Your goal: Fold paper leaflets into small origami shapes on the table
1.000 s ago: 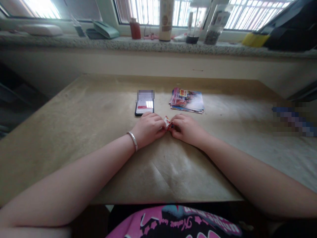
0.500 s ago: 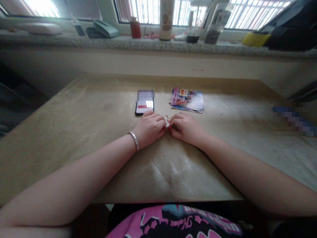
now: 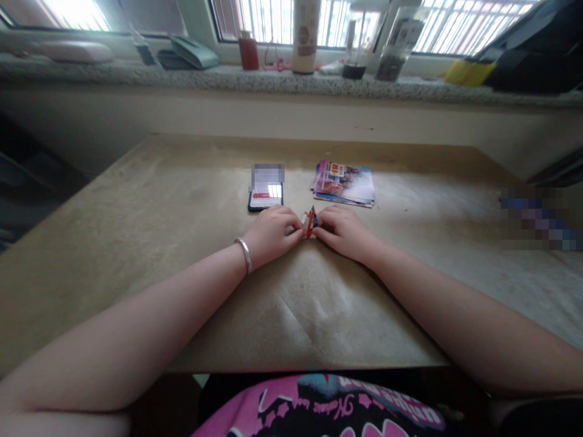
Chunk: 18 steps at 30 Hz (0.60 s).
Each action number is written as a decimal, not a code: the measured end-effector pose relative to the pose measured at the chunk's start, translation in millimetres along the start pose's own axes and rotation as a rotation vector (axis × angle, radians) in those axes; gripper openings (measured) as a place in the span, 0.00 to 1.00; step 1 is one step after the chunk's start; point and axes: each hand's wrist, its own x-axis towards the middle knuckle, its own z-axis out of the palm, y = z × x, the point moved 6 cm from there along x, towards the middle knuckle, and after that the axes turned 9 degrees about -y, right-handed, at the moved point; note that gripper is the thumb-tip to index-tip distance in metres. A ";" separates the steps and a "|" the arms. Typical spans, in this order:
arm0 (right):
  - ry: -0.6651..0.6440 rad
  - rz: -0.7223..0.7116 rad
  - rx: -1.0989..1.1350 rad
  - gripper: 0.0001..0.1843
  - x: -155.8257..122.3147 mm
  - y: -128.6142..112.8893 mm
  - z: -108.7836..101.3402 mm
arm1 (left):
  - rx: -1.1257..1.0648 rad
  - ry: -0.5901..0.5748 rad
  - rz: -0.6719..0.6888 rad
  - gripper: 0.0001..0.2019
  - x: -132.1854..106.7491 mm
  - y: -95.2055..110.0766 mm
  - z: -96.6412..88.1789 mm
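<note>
Between my hands, low over the table, is a small piece of folded paper (image 3: pixel 310 222), red and white with some dark blue, its upper tip pointing up. My left hand (image 3: pixel 276 233), with a silver bangle at the wrist, pinches its left side between thumb and fingers. On the other side my right hand (image 3: pixel 342 232) grips the right edge, thumb towards me. Just beyond my left hand lies a phone (image 3: pixel 266 197) with a lit screen, partly pixelated. A stack of colourful printed sheets (image 3: pixel 346 183) rests beyond my right hand.
The tan-covered table (image 3: pixel 182 182) runs up to a wall below a granite windowsill (image 3: pixel 273 79). On the sill stand a red bottle (image 3: pixel 248 51), a tall cylinder (image 3: pixel 305 39) and clear containers (image 3: pixel 394 51). A pixelated bluish item (image 3: pixel 542 224) lies at the right.
My hands have drawn slightly apart, so more of the folded paper shows, now with an upright red tip. The phone and the stack of sheets stay put.
</note>
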 end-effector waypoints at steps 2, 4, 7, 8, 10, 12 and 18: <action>0.023 0.033 0.064 0.09 1.1 3.2 0.2 | 0.002 -0.001 -0.030 0.08 -0.2 -0.2 0.9; 0.039 0.062 0.097 0.09 2.0 5.5 1.0 | 0.005 0.001 -0.056 0.08 -0.5 -0.6 1.7; 0.047 0.093 0.110 0.09 3.1 7.2 2.7 | 0.004 0.001 -0.095 0.08 -0.2 -2.5 2.4; 0.049 0.104 0.111 0.09 3.3 7.8 3.2 | 0.003 -0.004 -0.108 0.09 0.1 -3.5 2.8; 0.051 0.125 0.112 0.08 3.4 8.8 4.1 | 0.004 -0.019 -0.134 0.10 0.9 -5.5 3.7; 0.056 0.141 0.115 0.08 3.1 9.8 4.8 | 0.010 -0.029 -0.152 0.10 1.6 -7.3 4.7; 0.055 0.217 0.211 0.07 0.8 14.1 6.0 | 0.032 0.027 -0.132 0.09 2.8 -10.5 6.3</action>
